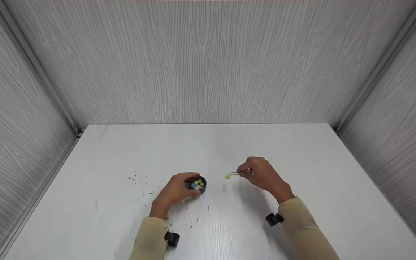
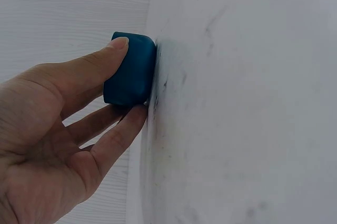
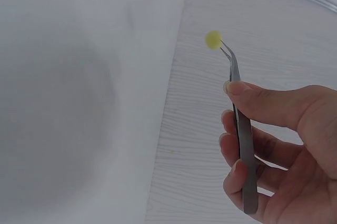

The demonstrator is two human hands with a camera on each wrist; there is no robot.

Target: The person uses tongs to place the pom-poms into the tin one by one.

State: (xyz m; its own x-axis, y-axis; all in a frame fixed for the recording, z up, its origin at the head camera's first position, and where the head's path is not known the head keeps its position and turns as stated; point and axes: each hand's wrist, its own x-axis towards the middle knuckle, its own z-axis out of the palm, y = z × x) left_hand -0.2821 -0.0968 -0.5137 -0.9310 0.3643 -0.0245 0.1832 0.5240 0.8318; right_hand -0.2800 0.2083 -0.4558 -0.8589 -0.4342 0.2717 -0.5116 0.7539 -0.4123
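My left hand point(image 1: 176, 189) grips a small dark cup point(image 1: 204, 185) between thumb and fingers. In the left wrist view the cup point(image 2: 132, 70) looks dark blue, its base at the white tabletop. Several small balls point(image 1: 198, 183), yellow, white and blue, lie inside it. To the right, my right hand point(image 1: 262, 174) pinches a pair of metal tweezers point(image 3: 245, 150) with bent tips. A yellow ball point(image 3: 213, 39) sits at those tips, above the table and a short way right of the cup.
The white tabletop point(image 1: 121, 151) carries dark marks and specks point(image 1: 138, 177) to the left of and below the cup. Grey wood-grain panels point(image 1: 208, 65) stand at the back and both sides. Each sleeve bears a black wrist camera mount point(image 1: 274, 219).
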